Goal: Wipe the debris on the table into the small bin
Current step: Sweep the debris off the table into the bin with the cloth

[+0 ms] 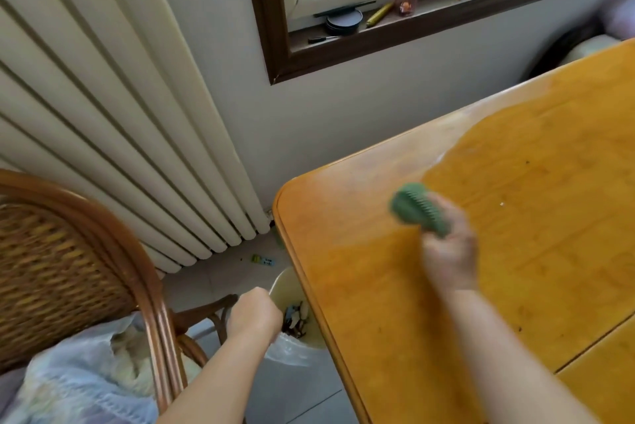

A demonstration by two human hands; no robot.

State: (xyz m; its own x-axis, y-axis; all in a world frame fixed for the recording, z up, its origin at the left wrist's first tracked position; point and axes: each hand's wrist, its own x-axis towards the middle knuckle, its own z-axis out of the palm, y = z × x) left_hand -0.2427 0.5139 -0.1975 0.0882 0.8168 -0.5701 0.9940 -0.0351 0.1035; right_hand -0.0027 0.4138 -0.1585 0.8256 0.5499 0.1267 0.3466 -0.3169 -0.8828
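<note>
Orange-wood worktop (515, 252), radiator (137, 114) behind. I note the green brush (412, 207) near the worktop's left edge, gripped in the right hand (446, 252). Its long axis runs diagonally, head toward the far-left corner and handle back into the palm. Debris specks (501, 204) lie right of it, well apart from that edge. The small bin (292, 286) sits below the left edge, the left hand (256, 315) curled on its rim. Risk, in my judgement: a brisk sweep flings specks past the bin mouth onto the floor (206, 279).

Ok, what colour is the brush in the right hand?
Green: the brush in the right hand, clearest in the head view.
</note>
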